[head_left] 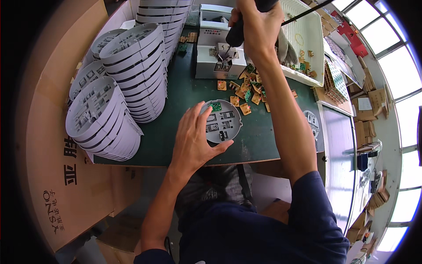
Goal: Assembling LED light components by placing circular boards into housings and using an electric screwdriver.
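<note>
Grey round housing point(225, 119) flat on green tabletop point(259, 136), grasped around its rim by a curved left hand point(193, 137), right arm stretched forward, black screwdriver point(236, 35) clenched in right hand point(263, 28), tip at pale machine point(207, 61).

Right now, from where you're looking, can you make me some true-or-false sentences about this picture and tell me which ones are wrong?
1. The left hand holds a round gray part. True.
2. The gray stacks stand on the person's right. False: the gray stacks stand on the left.
3. The right hand grips a black tool. True.
4. The tabletop is red. False: the tabletop is green.
5. Small brown boards lie scattered near the white machine. True.
</note>
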Tool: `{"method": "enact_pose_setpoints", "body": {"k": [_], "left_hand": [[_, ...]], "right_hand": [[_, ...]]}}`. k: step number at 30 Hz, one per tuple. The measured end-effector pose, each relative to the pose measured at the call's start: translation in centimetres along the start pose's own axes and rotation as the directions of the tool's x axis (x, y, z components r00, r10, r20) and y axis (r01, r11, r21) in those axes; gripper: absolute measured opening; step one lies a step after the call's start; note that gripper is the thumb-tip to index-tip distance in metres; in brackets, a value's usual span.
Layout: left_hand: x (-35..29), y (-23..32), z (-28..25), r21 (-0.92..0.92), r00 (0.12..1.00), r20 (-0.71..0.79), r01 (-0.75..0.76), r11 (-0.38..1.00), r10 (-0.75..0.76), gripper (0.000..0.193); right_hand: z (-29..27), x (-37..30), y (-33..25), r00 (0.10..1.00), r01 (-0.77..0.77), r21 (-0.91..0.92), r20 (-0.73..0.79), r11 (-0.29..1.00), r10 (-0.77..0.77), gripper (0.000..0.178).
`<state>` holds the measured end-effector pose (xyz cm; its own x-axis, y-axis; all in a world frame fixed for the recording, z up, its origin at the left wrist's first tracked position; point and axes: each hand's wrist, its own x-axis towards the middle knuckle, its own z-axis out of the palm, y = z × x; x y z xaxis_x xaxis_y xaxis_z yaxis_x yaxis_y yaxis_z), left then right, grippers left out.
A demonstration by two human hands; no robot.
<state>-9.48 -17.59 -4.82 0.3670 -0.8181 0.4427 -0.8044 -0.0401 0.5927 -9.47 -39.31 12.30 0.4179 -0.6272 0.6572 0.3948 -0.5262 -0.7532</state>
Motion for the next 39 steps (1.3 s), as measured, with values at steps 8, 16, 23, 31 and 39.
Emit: {"method": "enact_pose_setpoints", "body": {"k": [8,16,23,31,39], "left_hand": [[0.1,-0.2,0.2,0.043,0.999,0.001,-0.033,0.999,0.033,0.092],[0.2,-0.2,0.1,0.045,0.999,-0.003,-0.05,0.998,0.05,0.092],[0.2,0.0,0.0,0.049,0.999,0.0,-0.055,0.997,0.055,0.091],[0.1,-0.1,0.1,0.049,0.999,0.0,-0.052,0.997,0.052,0.092],[0.1,0.0,0.1,0.054,0.999,0.009,-0.043,0.998,0.042,0.092]], "right_hand": [[-1.5,-1.3,0.6,0.985,-0.144,0.005,0.093,0.99,0.143,0.033],[-0.9,-8.0,-1.7,0.978,-0.17,0.148,0.147,0.974,0.149,0.043],[-0.8,-8.8,-0.9,0.971,-0.212,0.172,0.146,0.962,0.188,0.042],[-0.9,-8.9,-0.5,0.969,-0.192,0.103,0.178,0.976,0.172,0.039],[-0.4,-9.1,-0.5,0.937,-0.25,0.05,0.266,0.967,0.228,0.024]]}}
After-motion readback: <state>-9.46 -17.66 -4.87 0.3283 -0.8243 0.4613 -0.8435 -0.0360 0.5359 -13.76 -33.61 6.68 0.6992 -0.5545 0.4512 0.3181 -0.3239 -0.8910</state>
